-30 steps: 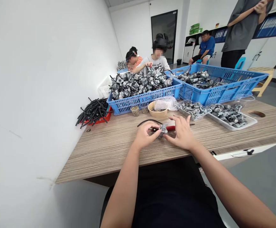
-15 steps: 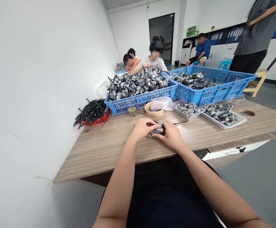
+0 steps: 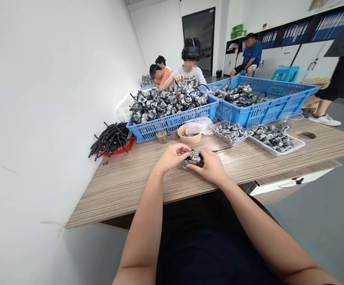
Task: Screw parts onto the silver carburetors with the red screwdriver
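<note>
Between my hands, just above or on the wooden table, is a small grey metal carburetor (image 3: 193, 158) with a round rim at its lower left. My left hand (image 3: 172, 156) curls in from the left, thumb and fingertips on the upper left of the carburetor. From the other side my right hand (image 3: 211, 166) grips it, thumb along the lower front and fingers behind. A thin black rod or cable (image 3: 222, 150) sticks out on the table beyond my right hand. My fingers hide part of the carburetor.
Blue crates (image 3: 172, 123) (image 3: 278, 109) of carburetors stand behind. A red basket (image 3: 120, 150) of black hoses is left. Cups of small brass parts (image 3: 161, 137), a tan bowl (image 3: 189, 138), a clear tray (image 3: 231, 136) and a white tray (image 3: 296, 151) line the back. Several people are beyond.
My left hand has shifted slightly left, and more of the carburetor shows between my hands. The view has tilted a little. The standing person at right has moved farther right.
</note>
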A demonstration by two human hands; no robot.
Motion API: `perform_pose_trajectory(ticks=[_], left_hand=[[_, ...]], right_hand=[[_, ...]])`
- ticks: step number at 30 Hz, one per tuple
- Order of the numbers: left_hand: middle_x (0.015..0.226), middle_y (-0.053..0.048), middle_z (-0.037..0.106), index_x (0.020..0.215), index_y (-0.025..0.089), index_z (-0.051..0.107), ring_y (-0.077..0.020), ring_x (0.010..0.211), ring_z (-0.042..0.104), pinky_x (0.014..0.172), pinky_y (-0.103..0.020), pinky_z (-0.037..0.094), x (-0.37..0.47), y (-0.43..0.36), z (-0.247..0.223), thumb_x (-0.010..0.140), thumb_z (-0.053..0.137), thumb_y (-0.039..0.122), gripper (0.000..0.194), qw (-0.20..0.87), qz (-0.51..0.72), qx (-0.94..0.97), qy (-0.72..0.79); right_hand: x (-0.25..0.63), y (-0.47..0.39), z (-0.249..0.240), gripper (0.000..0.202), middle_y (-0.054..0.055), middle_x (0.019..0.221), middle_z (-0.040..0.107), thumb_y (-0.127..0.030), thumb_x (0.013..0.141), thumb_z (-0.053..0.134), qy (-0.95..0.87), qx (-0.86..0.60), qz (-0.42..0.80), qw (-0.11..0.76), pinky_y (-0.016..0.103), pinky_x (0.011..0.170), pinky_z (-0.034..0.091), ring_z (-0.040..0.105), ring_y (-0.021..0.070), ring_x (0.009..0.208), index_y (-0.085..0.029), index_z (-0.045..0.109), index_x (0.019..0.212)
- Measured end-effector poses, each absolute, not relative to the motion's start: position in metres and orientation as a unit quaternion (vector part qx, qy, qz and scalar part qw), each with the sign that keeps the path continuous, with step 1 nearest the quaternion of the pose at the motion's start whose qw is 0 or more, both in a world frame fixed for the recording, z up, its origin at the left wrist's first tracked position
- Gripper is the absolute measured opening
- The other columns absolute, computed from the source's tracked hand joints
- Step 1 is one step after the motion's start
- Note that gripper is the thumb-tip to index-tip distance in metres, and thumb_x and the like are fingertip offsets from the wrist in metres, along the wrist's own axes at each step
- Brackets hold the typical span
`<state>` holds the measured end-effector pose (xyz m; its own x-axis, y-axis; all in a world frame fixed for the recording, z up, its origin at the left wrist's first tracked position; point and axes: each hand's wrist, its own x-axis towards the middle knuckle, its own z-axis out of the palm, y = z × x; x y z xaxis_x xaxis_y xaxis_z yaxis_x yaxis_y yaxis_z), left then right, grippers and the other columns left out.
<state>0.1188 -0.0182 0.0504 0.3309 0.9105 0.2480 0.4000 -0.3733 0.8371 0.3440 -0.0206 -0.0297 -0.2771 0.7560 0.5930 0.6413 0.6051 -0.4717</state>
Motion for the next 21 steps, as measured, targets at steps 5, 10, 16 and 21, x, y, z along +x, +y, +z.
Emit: perform_pose_trajectory(ticks=[5,10,16,21], left_hand=[[0.103,-0.011,0.091,0.101,0.016,0.088,-0.0233,0.095,0.085,0.088,-0.034,0.068,0.123,-0.019,0.059,0.093,0.090,0.027,0.014,0.340,0.350,0.752,0.444],[0.090,-0.008,0.089,0.088,0.018,0.089,-0.0217,0.081,0.081,0.075,-0.031,0.063,0.131,-0.018,0.065,0.090,0.094,0.032,0.016,0.323,0.337,0.754,0.462],[0.093,-0.008,0.090,0.086,0.019,0.092,-0.0238,0.087,0.082,0.080,-0.032,0.063,0.130,-0.020,0.070,0.091,0.090,0.028,0.010,0.306,0.343,0.759,0.462],[0.097,-0.007,0.091,0.089,0.021,0.093,-0.0238,0.092,0.084,0.085,-0.032,0.066,0.130,-0.026,0.072,0.090,0.087,0.020,0.006,0.308,0.335,0.765,0.455]], right_hand=[[0.344,-0.021,-0.030,0.057,0.010,0.103,0.075,-0.079,0.099,0.079,-0.795,-0.441,0.075,0.410,0.041,0.077,0.044,0.069,0.0305,0.092,-0.026,0.058,0.100],[0.345,-0.021,-0.030,0.059,0.010,0.101,0.074,-0.082,0.098,0.077,-0.796,-0.441,0.080,0.407,0.041,0.080,0.047,0.070,0.0317,0.095,-0.026,0.058,0.100],[0.344,-0.023,-0.032,0.053,0.014,0.118,0.074,-0.076,0.104,0.073,-0.800,-0.435,0.073,0.406,0.058,0.109,0.054,0.071,0.0378,0.116,-0.024,0.064,0.114],[0.343,-0.021,-0.035,0.053,0.021,0.140,0.068,-0.068,0.108,0.069,-0.788,-0.441,0.059,0.425,0.083,0.136,0.021,0.061,0.0441,0.141,-0.023,0.065,0.136]])
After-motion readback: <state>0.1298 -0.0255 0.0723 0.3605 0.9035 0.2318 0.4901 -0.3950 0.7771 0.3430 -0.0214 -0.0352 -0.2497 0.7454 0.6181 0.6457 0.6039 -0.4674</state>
